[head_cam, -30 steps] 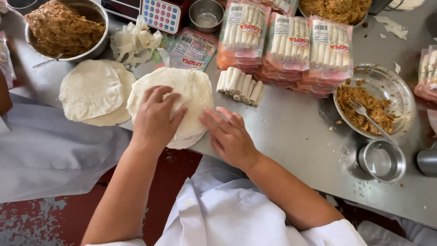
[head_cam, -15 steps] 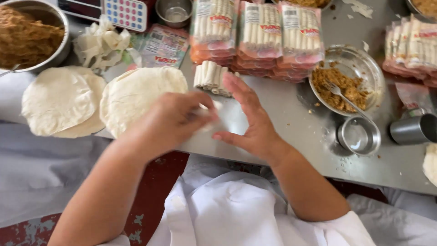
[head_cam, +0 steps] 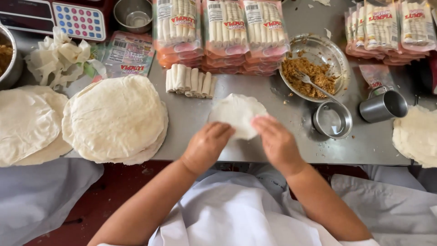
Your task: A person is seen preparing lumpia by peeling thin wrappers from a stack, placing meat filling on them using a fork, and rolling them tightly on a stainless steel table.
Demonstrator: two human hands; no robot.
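A single thin white wrapper (head_cam: 236, 114) lies spread on the steel table (head_cam: 291, 150) in front of me. My left hand (head_cam: 207, 146) presses its near left edge and my right hand (head_cam: 275, 141) rests on its near right edge, fingers flat. To the left sits a stack of round wrappers (head_cam: 116, 118). Several rolled white spring rolls (head_cam: 190, 81) lie in a row just beyond the wrapper. A glass bowl of brown filling (head_cam: 312, 68) with a fork (head_cam: 314, 83) stands to the right.
Stacked packs of rolls (head_cam: 223, 34) line the back, more packs (head_cam: 391, 29) at the far right. A small steel dish (head_cam: 332, 119) and metal cup (head_cam: 384, 105) stand right of my hands. Another wrapper stack (head_cam: 27, 123) lies far left, crumpled wrapper scraps (head_cam: 59, 59) behind it.
Both hands left the big wrapper stack and moved right; one wrapper now lies flat on the table under my fingertips. The view shifted right too.
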